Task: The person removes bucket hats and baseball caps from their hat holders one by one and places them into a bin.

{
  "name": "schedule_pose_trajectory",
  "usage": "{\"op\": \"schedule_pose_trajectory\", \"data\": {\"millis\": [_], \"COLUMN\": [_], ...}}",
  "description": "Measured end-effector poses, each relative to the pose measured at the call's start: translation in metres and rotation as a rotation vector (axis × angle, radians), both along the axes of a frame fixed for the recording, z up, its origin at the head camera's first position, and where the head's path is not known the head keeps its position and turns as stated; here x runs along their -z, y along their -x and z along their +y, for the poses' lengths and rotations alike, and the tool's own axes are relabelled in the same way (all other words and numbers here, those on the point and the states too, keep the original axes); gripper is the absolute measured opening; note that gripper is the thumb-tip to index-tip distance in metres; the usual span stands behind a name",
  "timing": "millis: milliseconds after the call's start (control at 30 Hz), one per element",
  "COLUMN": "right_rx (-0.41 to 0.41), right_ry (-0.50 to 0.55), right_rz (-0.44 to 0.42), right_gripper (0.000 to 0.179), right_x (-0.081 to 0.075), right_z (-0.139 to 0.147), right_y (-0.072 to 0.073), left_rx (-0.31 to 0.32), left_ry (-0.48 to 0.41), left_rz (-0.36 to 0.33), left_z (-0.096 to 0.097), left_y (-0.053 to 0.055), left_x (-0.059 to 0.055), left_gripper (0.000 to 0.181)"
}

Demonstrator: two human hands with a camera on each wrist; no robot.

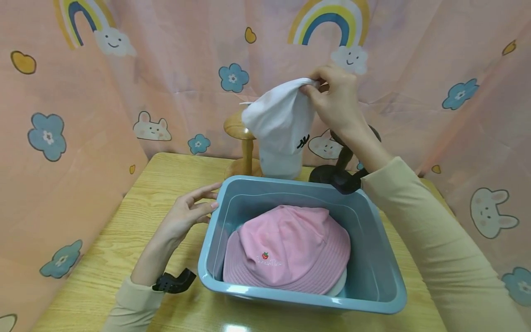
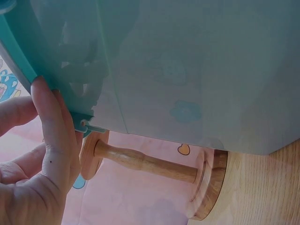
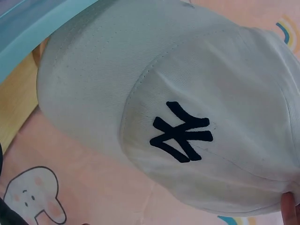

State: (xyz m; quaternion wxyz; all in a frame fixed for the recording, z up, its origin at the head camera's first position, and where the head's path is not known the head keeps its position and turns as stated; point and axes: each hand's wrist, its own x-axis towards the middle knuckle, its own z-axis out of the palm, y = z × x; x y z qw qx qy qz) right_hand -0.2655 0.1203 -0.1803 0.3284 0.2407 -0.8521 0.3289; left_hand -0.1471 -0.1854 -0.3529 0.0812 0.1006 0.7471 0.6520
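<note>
A white baseball cap (image 1: pixel 282 124) with a black letter logo hangs brim down behind the blue-grey plastic tub (image 1: pixel 394 295). My right hand (image 1: pixel 338 97) pinches it by the back edge. In the right wrist view the cap (image 3: pixel 225 84) fills most of the picture, and only a fingertip (image 3: pixel 289 208) shows at the right edge. My left hand (image 1: pixel 186 214) touches the tub's left rim, its fingers (image 2: pixel 49 108) fairly straight against the outside. Inside the tub lies a pink bucket hat (image 1: pixel 286 244) with a small strawberry, above something pale, mostly hidden.
Behind the tub stands a wooden hat stand (image 1: pixel 247 154), partly covered by the cap. A dark stand (image 1: pixel 327 173) is at the back right, partly behind my right wrist. The wooden table (image 1: pixel 174 175) meets a pink patterned cloth (image 1: pixel 186 55) at the back and sides.
</note>
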Motion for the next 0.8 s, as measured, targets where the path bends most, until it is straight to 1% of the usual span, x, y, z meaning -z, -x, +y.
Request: {"op": "schedule_pose_trajectory", "data": {"millis": [133, 267, 533, 700, 800], "right_rx": [0.014, 0.032, 0.039, 0.033, 0.052], "right_ry": [0.024, 0.038, 0.073, 0.078, 0.078], "right_rz": [0.017, 0.056, 0.069, 0.115, 0.123], "right_gripper": [0.017, 0.018, 0.016, 0.015, 0.015], "right_x": [-0.003, -0.008, -0.016, -0.02, -0.023], "right_z": [0.003, 0.005, 0.012, 0.017, 0.02], "right_y": [-0.005, -0.01, -0.019, -0.023, -0.027], "left_rx": [-0.002, -0.001, 0.003, 0.002, 0.004], "left_ry": [-0.003, -0.005, -0.005, -0.002, -0.001], "left_rz": [-0.001, -0.005, -0.001, -0.003, -0.003], "left_z": [0.0, 0.0, 0.0, 0.0, 0.0], "left_y": [0.0, 0.0, 0.0, 0.0, 0.0], "left_x": [0.0, 0.0, 0.0, -0.001, 0.0], "left_gripper": [0.052, 0.052, 0.052, 0.052, 0.052]}}
